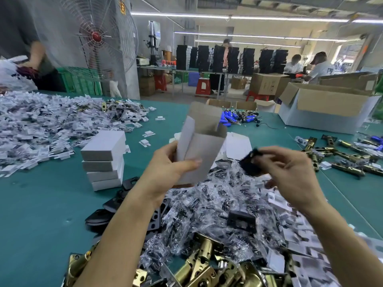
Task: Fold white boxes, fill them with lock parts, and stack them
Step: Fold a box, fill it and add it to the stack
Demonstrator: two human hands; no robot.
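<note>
**While one grip steadies the box, the other holds a part ready**

Since the green worktop (41,204) serves as one big bin, stock lies in loose heaps within reach. A drift of white card pieces (41,125) covers the left, and a cardboard carton (323,112) stands open at the far right. Crinkly clear bags (217,204) of dark parts fill the middle, with shiny brass latches (203,264) nearest. A square-edged stack (104,160) of shut white boxes sits just left of the bags, probably finished work. The left grip (165,168) curls round the lower half of a thin card box (202,146), thumb across its front. It holds the box upright above the bags, top flaps open, so the mouth faces up for filling. Just beside it, the right grip (290,168) pinches a small, blurred black part (251,162) between thumb and fingertips. I judge that it goes in next.
</note>
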